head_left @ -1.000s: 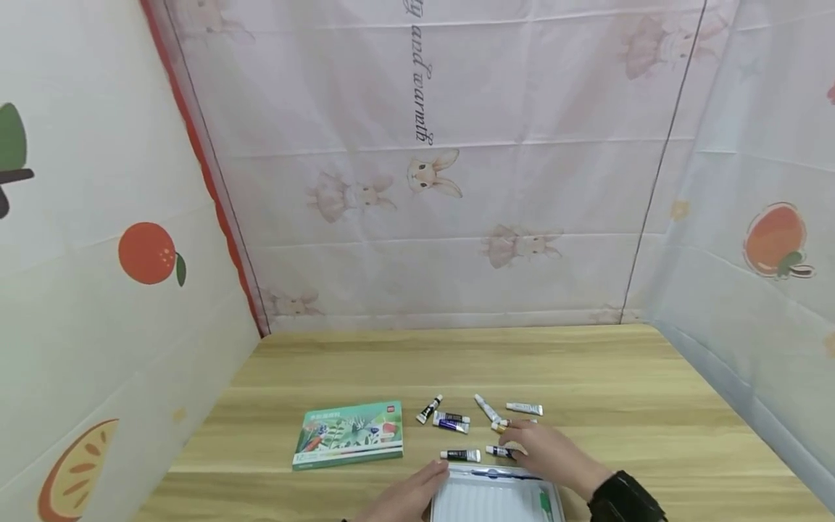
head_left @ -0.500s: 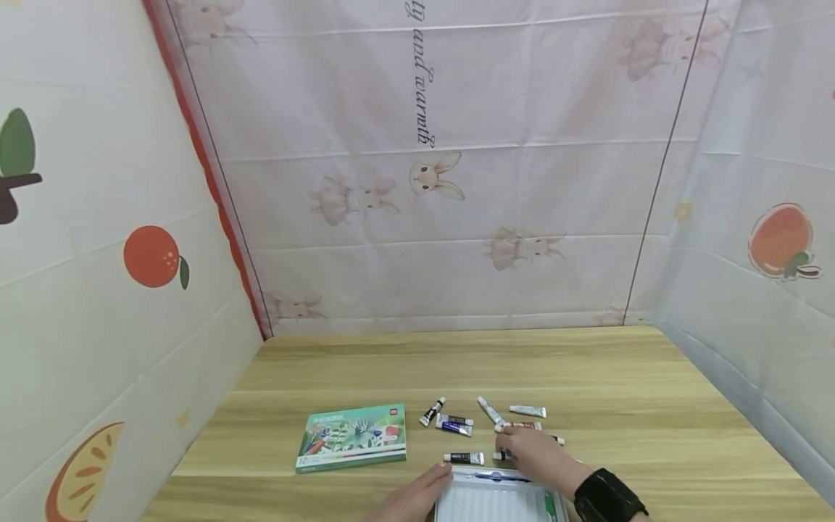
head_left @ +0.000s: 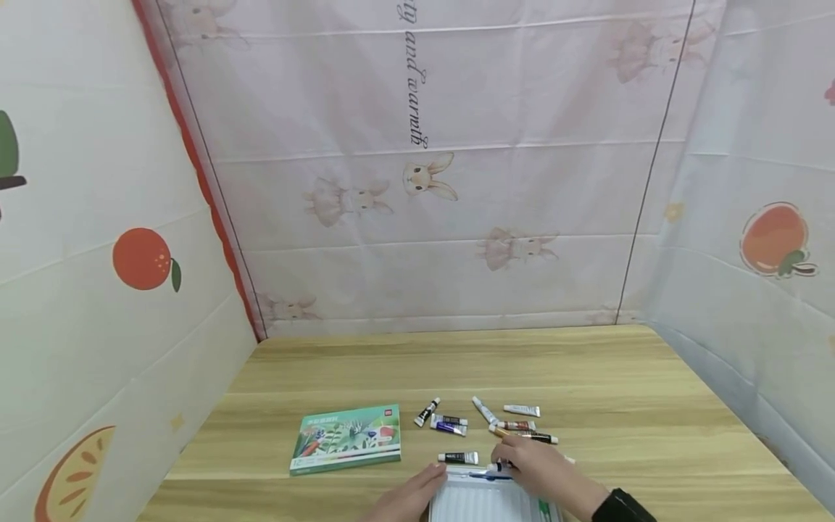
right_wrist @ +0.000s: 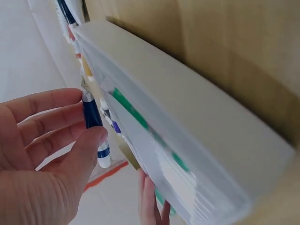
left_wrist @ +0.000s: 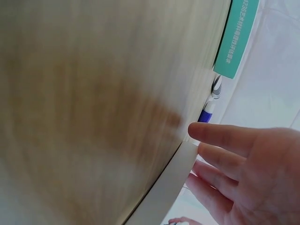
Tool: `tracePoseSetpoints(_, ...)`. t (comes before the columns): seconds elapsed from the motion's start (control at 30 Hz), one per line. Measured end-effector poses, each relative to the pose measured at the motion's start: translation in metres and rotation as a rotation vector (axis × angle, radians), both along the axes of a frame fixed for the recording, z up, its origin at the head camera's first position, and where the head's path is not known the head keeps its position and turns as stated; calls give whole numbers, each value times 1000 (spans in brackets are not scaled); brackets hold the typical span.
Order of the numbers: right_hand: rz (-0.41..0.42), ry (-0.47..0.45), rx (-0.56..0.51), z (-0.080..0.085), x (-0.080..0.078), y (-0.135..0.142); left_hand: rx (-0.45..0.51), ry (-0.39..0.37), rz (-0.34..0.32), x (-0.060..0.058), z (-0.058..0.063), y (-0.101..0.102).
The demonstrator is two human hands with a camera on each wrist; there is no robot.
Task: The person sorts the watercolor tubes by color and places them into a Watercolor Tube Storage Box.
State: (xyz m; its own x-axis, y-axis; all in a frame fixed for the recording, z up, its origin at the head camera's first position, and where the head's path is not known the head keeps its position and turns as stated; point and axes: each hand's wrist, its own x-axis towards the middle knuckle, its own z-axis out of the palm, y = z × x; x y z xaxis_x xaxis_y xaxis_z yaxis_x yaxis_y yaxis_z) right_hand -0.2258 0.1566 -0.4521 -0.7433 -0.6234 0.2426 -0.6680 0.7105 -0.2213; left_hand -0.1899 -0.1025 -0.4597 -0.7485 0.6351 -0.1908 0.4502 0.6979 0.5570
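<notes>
My right hand (head_left: 544,471) pinches a dark blue paint tube (right_wrist: 92,114) with a white cap between thumb and fingers. In the head view the tube overlaps the far edge of a shallow white plastic tray (head_left: 483,502). Straight fingers of my left hand (head_left: 406,496) touch that tray's far left corner; the left wrist view shows them against its side wall (left_wrist: 164,187). Inside the tray lie a thin blue paintbrush (head_left: 489,477) along the far edge and a green item (head_left: 545,510) at the right. The tray's near part is out of the head view.
Several small paint tubes lie beyond the tray, among them a black one (head_left: 458,457), a purple one (head_left: 449,428), a brown one (head_left: 517,425) and a white one (head_left: 522,410). A green illustrated box (head_left: 346,439) stands left. Printed cloths (head_left: 457,283) hang around the wooden table (head_left: 352,362).
My right hand has picked the dark blue tube up from beyond the tray and brought it closer to the tray's far edge. The left hand stays at the corner.
</notes>
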Motion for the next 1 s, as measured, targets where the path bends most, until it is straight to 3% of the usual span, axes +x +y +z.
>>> tracePoseSetpoints(0.13,67,-3,-44,-1,4,1,-20,101,-78,-10,-3,1)
tracePoseSetpoints(0.33,85,-61,-79,-1,12,4,-13,66,-74,-10,-5,2)
tracePoseSetpoints(0.47,114,-54,-96,-2,16,6,-29,204,-140,-17,-10,1)
tracePoseSetpoints(0.73,227,18,-124,-4,23,11,-19,170,-129,-17,-7,1)
tracePoseSetpoints(1.0,275,18,-136,-4,29,19,-23,205,-158,-16,-2,0)
